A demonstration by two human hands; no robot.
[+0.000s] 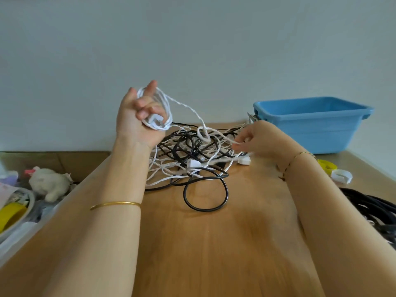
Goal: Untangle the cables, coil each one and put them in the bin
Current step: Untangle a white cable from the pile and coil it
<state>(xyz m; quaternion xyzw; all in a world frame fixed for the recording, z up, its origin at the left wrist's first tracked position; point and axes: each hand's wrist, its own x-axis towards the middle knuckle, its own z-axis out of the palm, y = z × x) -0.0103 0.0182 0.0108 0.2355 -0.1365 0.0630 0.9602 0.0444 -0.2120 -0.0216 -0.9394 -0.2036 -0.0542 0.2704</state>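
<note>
Our left hand [139, 116] is raised above the bench [214, 243], fingers curled round a coil [168, 112] of white cable, with a white plug against the palm. One strand runs from the coil down into the tangle [192, 159] of white and black cables lying mid-bench. Our right hand [257, 138] reaches into the tangle's right side and pinches a white strand. A black loop [205, 196] spills out toward us. The blue bin [310, 125] stands at the bench's far right, just behind our right hand.
</note>
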